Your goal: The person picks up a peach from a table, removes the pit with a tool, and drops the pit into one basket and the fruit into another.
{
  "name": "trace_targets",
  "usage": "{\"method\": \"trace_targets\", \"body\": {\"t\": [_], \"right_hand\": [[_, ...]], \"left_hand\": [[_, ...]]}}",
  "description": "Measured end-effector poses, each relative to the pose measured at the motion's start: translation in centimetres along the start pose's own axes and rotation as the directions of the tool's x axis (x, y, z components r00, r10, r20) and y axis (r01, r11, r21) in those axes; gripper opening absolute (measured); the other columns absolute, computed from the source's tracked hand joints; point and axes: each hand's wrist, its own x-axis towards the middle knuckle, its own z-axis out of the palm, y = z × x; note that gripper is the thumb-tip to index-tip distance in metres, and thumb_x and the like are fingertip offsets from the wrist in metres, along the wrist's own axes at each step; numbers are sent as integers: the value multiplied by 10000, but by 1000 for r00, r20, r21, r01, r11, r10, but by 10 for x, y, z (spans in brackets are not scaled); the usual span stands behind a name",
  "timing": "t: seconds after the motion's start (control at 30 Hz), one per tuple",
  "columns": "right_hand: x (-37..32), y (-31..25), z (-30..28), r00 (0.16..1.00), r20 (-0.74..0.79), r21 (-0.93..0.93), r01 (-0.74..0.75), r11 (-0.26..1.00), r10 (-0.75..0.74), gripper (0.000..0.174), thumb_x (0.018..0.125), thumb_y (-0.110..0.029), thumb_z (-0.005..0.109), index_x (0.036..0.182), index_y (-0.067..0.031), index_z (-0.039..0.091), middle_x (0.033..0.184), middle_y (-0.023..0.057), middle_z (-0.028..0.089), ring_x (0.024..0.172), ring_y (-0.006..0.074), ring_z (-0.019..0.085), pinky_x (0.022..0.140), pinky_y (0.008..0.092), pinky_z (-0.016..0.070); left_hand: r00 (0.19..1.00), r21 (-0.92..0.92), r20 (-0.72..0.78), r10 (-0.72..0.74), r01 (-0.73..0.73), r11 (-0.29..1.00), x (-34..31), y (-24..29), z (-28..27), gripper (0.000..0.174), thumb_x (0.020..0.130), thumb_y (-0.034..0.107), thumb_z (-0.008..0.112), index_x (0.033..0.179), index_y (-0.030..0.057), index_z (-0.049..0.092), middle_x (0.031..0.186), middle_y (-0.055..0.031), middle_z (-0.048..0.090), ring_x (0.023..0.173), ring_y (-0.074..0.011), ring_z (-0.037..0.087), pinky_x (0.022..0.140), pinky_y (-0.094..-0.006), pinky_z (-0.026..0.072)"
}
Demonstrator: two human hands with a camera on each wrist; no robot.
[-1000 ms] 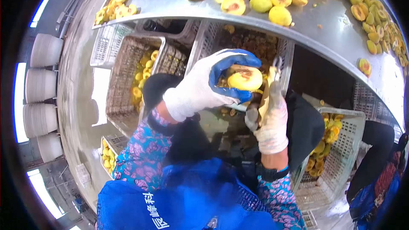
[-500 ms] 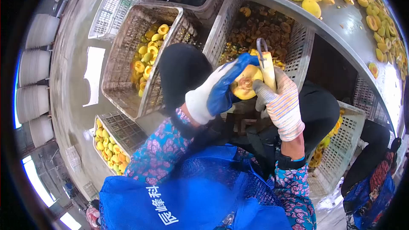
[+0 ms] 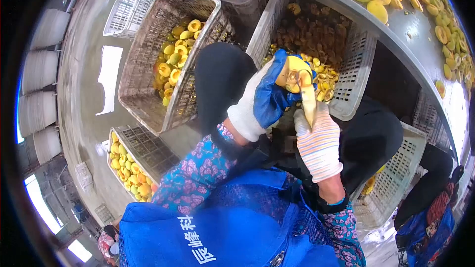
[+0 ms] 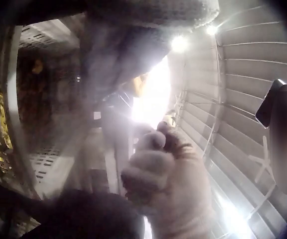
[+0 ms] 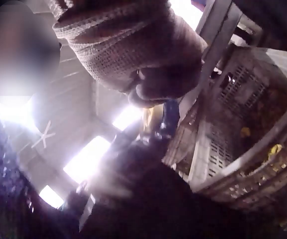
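Note:
In the head view my left hand [image 3: 262, 96], in a white glove with blue coating, grips a halved yellow fruit [image 3: 293, 75] with a brown hollow. My right hand [image 3: 319, 141], in a striped knit glove, holds the pale handle of a tool [image 3: 308, 101]. The tool's upper end lies against the fruit's cut face; its metal tip is hidden there. Both hands are above the near end of a crate [image 3: 357, 64] of brown pieces and yellow scraps. In the right wrist view the knit glove [image 5: 133, 55] is curled close by a yellow bit.
A metal table [image 3: 420, 34] piled with halved fruit curves along the top and right. Crates with yellow fruit stand left [image 3: 129, 76], lower left [image 3: 148, 155] and right [image 3: 403, 168]. Another person's dark-clothed leg [image 3: 420, 198] shows at the far right. White stacked tubs line the left side.
The fruit has turned and moved up and right from its place half a second ago. The tool's metal loop, visible then, is now hidden at the fruit. The camera view has shifted too.

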Motion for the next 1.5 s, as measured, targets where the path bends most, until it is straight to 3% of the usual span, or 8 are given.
{"method": "trace_targets", "body": {"t": [0.47, 0.83, 0.93, 1.0, 1.1, 1.33, 1.4, 1.5], "right_hand": [[1, 1, 11, 997, 73, -244, 56, 968, -39, 310, 761, -167, 647, 980, 23, 537, 724, 207, 602, 664, 387, 611, 599, 443, 497], [3, -3, 32, 894, 348, -321, -171, 931, 284, 361, 740, -119, 658, 1008, 57, 490, 793, 260, 635, 775, 424, 631, 695, 469, 511], [3, 12, 31, 940, 321, -202, -52, 978, 117, 288, 755, -126, 644, 960, 32, 518, 799, 274, 623, 782, 440, 616, 694, 473, 503], [8, 27, 29, 982, 169, 106, 72, 992, -89, 194, 838, -176, 634, 881, -18, 530, 688, 158, 572, 564, 275, 584, 514, 381, 467], [19, -9, 0, 873, 306, 682, -479, 553, 379, 214, 899, -237, 593, 950, -37, 536, 661, 41, 568, 397, 87, 470, 318, 225, 315], [38, 5, 2, 949, 124, 678, -294, 673, 290, 263, 862, -194, 652, 1041, -20, 568, 702, 48, 585, 443, 88, 486, 377, 238, 376], [46, 11, -16, 987, 64, 291, -162, 943, 150, 286, 825, -186, 685, 1019, 11, 611, 748, 67, 614, 613, 134, 555, 577, 259, 443], [54, 19, -19, 993, -21, 12, 119, 993, -119, 304, 819, -180, 686, 1034, 18, 603, 765, 72, 626, 646, 146, 576, 596, 275, 455]], "left_hand": [[997, 60, -10, 70, -69, 996, -5, -3, -8, 372, 963, 320, 512, 1195, 31, 527, 1102, -123, 616, 1038, -237, 603, 912, -375, 498], [982, 163, -170, 86, -58, 985, -3, -16, -28, 256, 943, 180, 536, 1129, 5, 559, 980, -117, 633, 911, -230, 612, 809, -342, 506], [989, 154, -135, 67, -46, 987, -3, -13, -26, 301, 951, 248, 537, 1136, 10, 549, 1006, -113, 627, 948, -229, 607, 841, -353, 502], [994, 29, -96, 45, -42, 999, 2, -9, -17, 340, 953, 297, 539, 1143, 14, 545, 1027, -111, 622, 973, -229, 603, 868, -361, 497], [995, -84, 18, 100, -99, 992, 5, -10, -15, 420, 951, 375, 525, 1188, 29, 541, 1112, -95, 613, 1037, -217, 589, 962, -373, 448], [981, 362, 99, 166, -191, 913, -17, -5, 4, 416, 982, 270, 464, 1293, -7, 481, 1245, -112, 564, 1146, -215, 549, 1004, -342, 425], [998, 181, 44, -54, 46, 982, -16, 1, 2, 437, 989, 286, 454, 1314, -6, 459, 1257, -127, 555, 1160, -235, 550, 993, -357, 449], [987, 133, -34, -157, 160, 978, -14, -1, 0, 453, 976, 379, 470, 1278, 42, 497, 1239, -131, 570, 1116, -250, 585, 948, -425, 491]]}}
